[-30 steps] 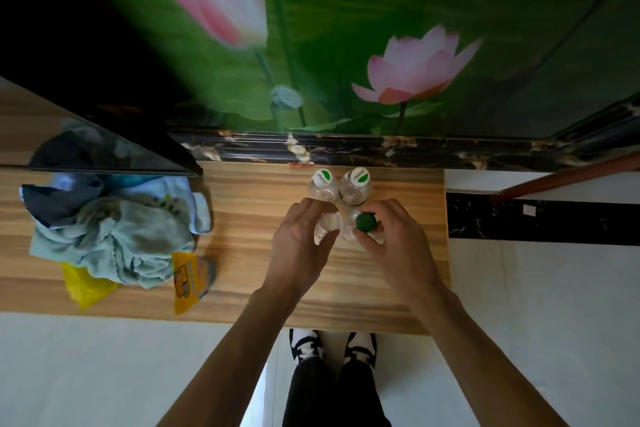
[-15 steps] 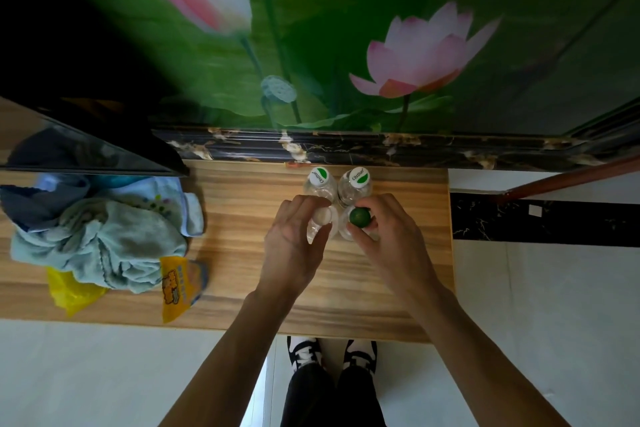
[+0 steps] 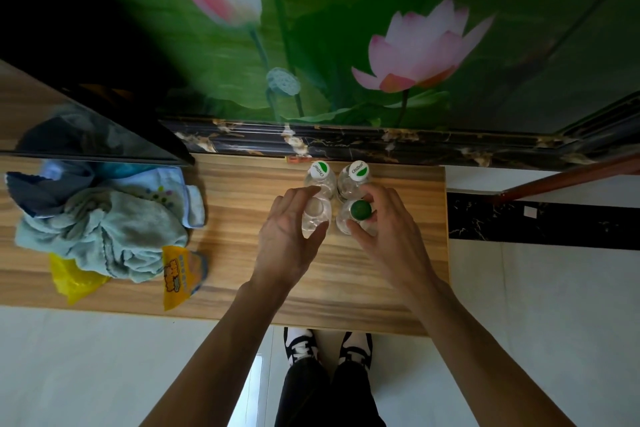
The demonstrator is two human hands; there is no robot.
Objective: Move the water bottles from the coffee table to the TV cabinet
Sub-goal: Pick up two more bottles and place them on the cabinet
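Four clear water bottles stand in a tight square on the wooden TV cabinet (image 3: 242, 204), near its right end. The two back bottles (image 3: 320, 177) (image 3: 356, 178) have white-and-green caps. My left hand (image 3: 291, 239) curls loosely around the front left bottle (image 3: 313, 217), which has a pale cap, with thumb and fingertips touching it. My right hand (image 3: 384, 236) holds the front right bottle (image 3: 360, 210), which has a green cap, in the same loose way. Both front bottles stand upright on the cabinet top.
A heap of pale blue towels (image 3: 100, 218) with yellow packets (image 3: 178, 274) lies on the cabinet's left part. A black TV screen (image 3: 86, 128) stands behind it. A lotus mural wall (image 3: 381, 45) rises at the back. White floor and my shoes (image 3: 325, 347) are below.
Both hands have set the front bottles closer to the back pair. Their fingers have spread wider around the bottles than before.
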